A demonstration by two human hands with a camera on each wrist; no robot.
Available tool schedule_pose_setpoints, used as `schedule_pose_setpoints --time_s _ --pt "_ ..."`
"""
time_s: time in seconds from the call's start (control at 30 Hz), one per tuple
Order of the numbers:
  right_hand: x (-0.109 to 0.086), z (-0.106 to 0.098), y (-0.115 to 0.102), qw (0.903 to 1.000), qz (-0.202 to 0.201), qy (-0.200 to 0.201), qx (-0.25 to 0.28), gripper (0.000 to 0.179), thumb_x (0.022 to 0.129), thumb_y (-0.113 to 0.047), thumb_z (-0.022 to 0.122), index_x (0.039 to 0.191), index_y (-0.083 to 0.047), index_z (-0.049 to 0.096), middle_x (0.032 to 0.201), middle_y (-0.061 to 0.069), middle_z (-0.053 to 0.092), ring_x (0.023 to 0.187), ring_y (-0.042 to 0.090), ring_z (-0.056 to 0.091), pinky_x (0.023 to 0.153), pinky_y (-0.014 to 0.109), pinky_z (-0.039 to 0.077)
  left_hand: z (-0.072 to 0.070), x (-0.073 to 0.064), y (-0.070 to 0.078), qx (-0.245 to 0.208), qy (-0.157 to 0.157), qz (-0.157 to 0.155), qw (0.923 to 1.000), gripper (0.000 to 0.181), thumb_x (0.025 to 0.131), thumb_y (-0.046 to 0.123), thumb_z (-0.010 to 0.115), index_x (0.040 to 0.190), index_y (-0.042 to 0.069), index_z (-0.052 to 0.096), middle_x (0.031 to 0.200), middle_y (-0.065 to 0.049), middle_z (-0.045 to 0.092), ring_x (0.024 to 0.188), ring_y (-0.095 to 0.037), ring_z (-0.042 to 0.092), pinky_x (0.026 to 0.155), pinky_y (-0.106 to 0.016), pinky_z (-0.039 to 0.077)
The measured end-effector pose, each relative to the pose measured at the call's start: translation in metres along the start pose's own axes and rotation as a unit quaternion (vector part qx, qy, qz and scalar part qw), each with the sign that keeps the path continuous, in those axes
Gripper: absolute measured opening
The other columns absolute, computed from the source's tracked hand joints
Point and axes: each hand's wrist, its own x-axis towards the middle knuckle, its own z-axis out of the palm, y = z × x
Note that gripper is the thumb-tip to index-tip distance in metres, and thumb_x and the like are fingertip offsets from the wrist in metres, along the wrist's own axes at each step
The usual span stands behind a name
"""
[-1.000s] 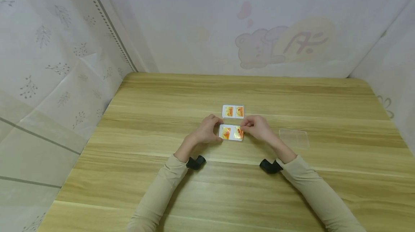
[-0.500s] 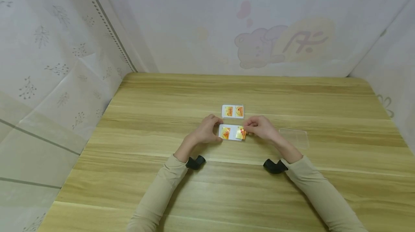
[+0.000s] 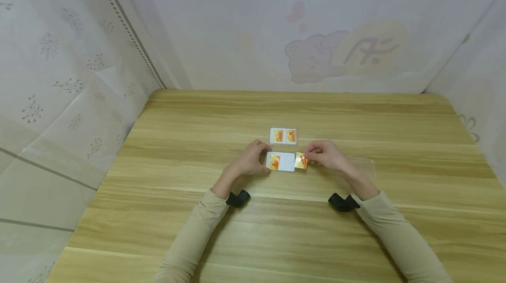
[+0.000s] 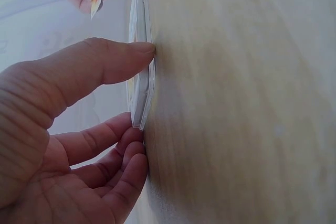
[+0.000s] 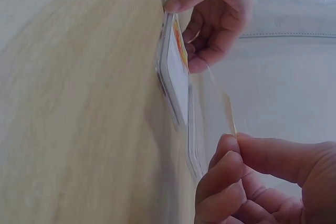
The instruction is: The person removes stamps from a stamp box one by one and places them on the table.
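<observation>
My left hand [image 3: 253,158] grips the left end of a flat white case [image 3: 287,162], thumb on the near edge and fingers at the far edge. A small yellow-orange stamp-like picture [image 3: 274,162] lies on the case's left half; its right half shows plain white. Just off the right end, my right hand [image 3: 326,154] pinches a second stamp-like picture [image 3: 301,161] between thumb and forefinger. In the right wrist view this piece [image 5: 229,109] appears edge-on, thin and raised apart from the case [image 5: 177,82]. The left wrist view shows the case [image 4: 140,90] side-on, low over the wood.
Behind the gripped case lies a similar clear-edged case [image 3: 272,136] with two orange pictures. A transparent flat cover [image 3: 367,168] lies on the wooden table [image 3: 276,239] at right, partly behind the right forearm. A patterned curtain [image 3: 221,32] rises along the table's back edge.
The right hand has lifted the stamp-like picture off the case's right half and drawn it rightward past the end, baring the white surface. The left hand and its case have stayed nearly still.
</observation>
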Motion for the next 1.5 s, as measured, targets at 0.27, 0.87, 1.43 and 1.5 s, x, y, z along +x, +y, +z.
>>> schedule_pose_setpoints --time_s 0.27,0.87,1.43,1.5 --pt "-0.007 -0.01 0.005 1.0 0.003 0.004 -0.004 0.015 0.089 -0.007 0.061 0.094 0.007 0.063 0.074 0.005 0.061 0.066 0.015 0.053 0.055 0.024 0.045 0.001 0.001 -0.002 0.002 0.001 0.005 1.0 0.052 0.066 0.006 0.082 0.11 -0.006 0.057 0.106 -0.014 0.052 0.101 -0.028 0.049 0.092 -0.039 0.042" --pt "-0.019 -0.028 0.016 0.9991 -0.001 0.006 -0.041 0.013 0.089 -0.006 0.06 0.092 0.006 0.062 0.074 0.009 0.061 0.062 0.014 0.052 0.051 0.023 0.044 -0.001 0.0 0.0 -0.008 -0.007 -0.006 0.9999 0.053 0.067 0.006 0.081 0.112 -0.006 0.057 0.108 -0.015 0.051 0.102 -0.028 0.047 0.093 -0.039 0.041" --pt "-0.025 -0.035 0.015 0.9942 0.004 0.017 -0.106 0.011 0.088 -0.007 0.062 0.09 0.004 0.064 0.074 0.008 0.061 0.066 0.017 0.053 0.054 0.022 0.042 0.0 0.002 -0.002 -0.006 -0.005 -0.005 1.0 0.054 0.067 0.006 0.082 0.113 -0.006 0.057 0.108 -0.015 0.052 0.102 -0.028 0.048 0.092 -0.039 0.041" --pt "-0.025 -0.035 0.016 0.9935 0.007 0.019 -0.112 0.01 0.088 -0.006 0.062 0.089 0.004 0.064 0.074 0.008 0.061 0.066 0.017 0.053 0.054 0.023 0.042 0.0 0.002 -0.001 -0.008 -0.006 -0.006 0.9999 0.054 0.067 0.006 0.082 0.113 -0.006 0.056 0.108 -0.015 0.052 0.103 -0.028 0.048 0.093 -0.039 0.041"
